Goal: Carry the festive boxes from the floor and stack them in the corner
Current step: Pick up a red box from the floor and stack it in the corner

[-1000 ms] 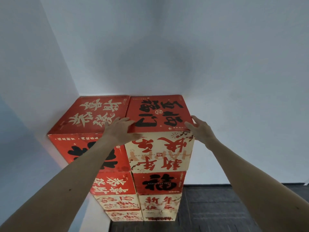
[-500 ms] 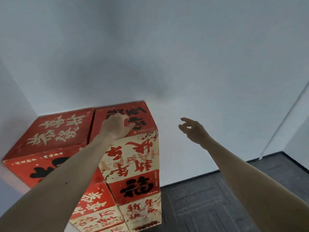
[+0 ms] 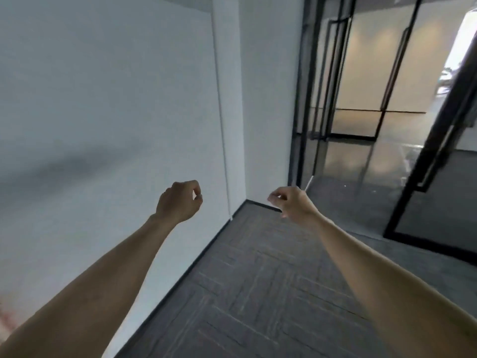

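Festive boxes (image 3: 3,316): showed only as red blur, lower-left edge; unclear. L hand (image 3: 178,200) & R hand (image 3: 291,201): were raised, fingers loosely curled, empty, above grey patterned carpet (image 3: 258,293).

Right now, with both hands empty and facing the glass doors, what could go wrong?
The glass door with its black frame stands on the right; you might clip it walking past. No box is in view, and left hand and right hand hold nothing, so look before reaching.
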